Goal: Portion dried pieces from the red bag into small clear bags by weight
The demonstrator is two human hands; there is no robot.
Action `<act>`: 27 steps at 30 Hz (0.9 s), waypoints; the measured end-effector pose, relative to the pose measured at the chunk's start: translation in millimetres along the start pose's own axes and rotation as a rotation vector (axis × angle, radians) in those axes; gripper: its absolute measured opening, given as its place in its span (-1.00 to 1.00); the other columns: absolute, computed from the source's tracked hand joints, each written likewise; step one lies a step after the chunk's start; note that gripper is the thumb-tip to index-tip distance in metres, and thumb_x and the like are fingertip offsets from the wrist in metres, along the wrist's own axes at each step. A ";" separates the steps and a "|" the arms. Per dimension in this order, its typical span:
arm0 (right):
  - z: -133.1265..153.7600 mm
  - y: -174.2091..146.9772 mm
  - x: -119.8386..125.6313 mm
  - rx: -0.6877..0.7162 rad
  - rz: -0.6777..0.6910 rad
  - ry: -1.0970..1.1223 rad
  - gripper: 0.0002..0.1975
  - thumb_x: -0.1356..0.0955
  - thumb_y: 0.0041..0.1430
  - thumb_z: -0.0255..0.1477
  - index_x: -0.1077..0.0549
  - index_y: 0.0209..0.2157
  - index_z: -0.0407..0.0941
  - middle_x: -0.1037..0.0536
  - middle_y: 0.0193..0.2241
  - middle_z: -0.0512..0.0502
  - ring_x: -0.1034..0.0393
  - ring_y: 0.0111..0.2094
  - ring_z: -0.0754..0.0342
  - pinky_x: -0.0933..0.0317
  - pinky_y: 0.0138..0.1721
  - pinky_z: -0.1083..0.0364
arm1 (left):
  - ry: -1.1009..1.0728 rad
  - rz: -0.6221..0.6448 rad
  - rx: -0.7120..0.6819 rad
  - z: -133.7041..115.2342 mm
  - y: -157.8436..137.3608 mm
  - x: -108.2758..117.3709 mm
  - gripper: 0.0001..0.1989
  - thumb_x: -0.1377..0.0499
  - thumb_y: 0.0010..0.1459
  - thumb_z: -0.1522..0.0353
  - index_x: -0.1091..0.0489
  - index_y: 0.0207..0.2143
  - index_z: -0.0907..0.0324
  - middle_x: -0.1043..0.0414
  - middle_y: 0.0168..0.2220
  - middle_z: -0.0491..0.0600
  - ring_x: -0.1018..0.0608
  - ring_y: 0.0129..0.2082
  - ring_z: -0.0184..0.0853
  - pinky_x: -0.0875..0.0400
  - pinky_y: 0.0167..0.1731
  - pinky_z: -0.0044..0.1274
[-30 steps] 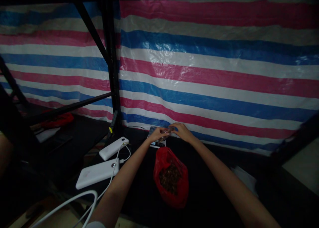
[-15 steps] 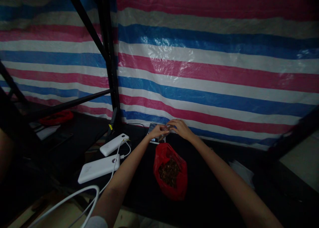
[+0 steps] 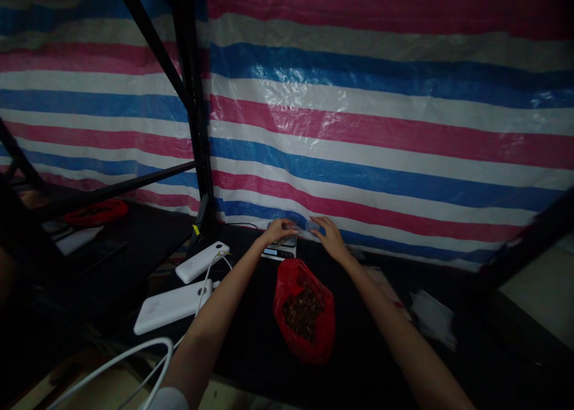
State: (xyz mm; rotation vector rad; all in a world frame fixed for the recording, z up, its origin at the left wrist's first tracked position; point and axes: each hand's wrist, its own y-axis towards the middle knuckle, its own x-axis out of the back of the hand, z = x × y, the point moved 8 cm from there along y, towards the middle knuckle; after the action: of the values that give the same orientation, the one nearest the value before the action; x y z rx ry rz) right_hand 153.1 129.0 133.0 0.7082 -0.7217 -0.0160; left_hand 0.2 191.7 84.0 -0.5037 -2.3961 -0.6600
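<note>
My left hand (image 3: 278, 232) is over the digital scale (image 3: 278, 254), its fingers curled round one end of a small clear plastic bag (image 3: 305, 230). Just to the right, my right hand (image 3: 330, 238) has the bag's other end between thumb and fingers. Something brown shows faintly under my left hand; whether it is inside the bag I cannot tell. Nearer to me, between my forearms, stands an open red plastic bag (image 3: 327, 332) with loose brown dried pieces (image 3: 303, 313) in it.
Two white power banks (image 3: 173, 306) with a white cable (image 3: 168, 353) lie left of my left arm. Clear plastic bags (image 3: 433, 319) lie right of my right arm. A black metal post (image 3: 200, 135) and striped sheeting (image 3: 359, 129) stand behind. Another red bag (image 3: 96, 213) is far left.
My hands have moved apart, the left one slightly leftward and the right one slightly rightward, with the clear bag stretched between them. More of the scale's display shows now.
</note>
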 end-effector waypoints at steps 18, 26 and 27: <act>-90.7 -105.9 -45.3 -0.374 -0.145 0.231 -0.61 -0.23 0.06 -0.31 -0.31 -0.04 -0.06 -0.41 -0.18 -0.14 -0.35 -0.21 0.01 -0.25 -0.15 -0.03 | 0.294 -0.627 0.030 25.0 -63.2 32.8 -0.67 0.10 0.20 0.27 -0.18 -0.03 0.18 -0.26 -0.06 0.06 -0.28 -0.04 -0.27 -0.13 -0.03 -0.37; -88.1 -108.1 -45.7 -0.375 -0.144 0.145 -0.68 -0.29 0.01 -0.30 -0.35 -0.17 -0.10 -0.47 -0.21 -0.16 -0.36 -0.19 -0.03 -0.19 -0.11 -0.04 | 0.363 -0.865 0.080 37.0 -123.9 68.6 -0.72 0.16 0.21 0.38 -0.32 -0.37 0.18 -0.33 -0.31 0.01 -0.34 -0.24 -0.28 -0.22 -0.19 -0.43; -88.9 -108.5 -45.6 -0.373 -0.136 0.109 -0.68 -0.29 0.01 -0.30 -0.34 -0.17 -0.10 -0.47 -0.21 -0.16 -0.36 -0.18 -0.04 -0.18 -0.11 -0.04 | 0.370 -0.861 0.078 36.5 -123.6 68.4 -0.72 0.16 0.21 0.39 -0.32 -0.37 0.18 -0.32 -0.32 0.01 -0.34 -0.25 -0.29 -0.22 -0.20 -0.43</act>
State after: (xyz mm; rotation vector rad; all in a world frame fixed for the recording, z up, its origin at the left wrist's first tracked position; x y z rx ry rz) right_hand 196.5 109.0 -6.6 0.3959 -0.5444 -0.2288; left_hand -128.0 126.0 60.4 0.6814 -2.1930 -0.9022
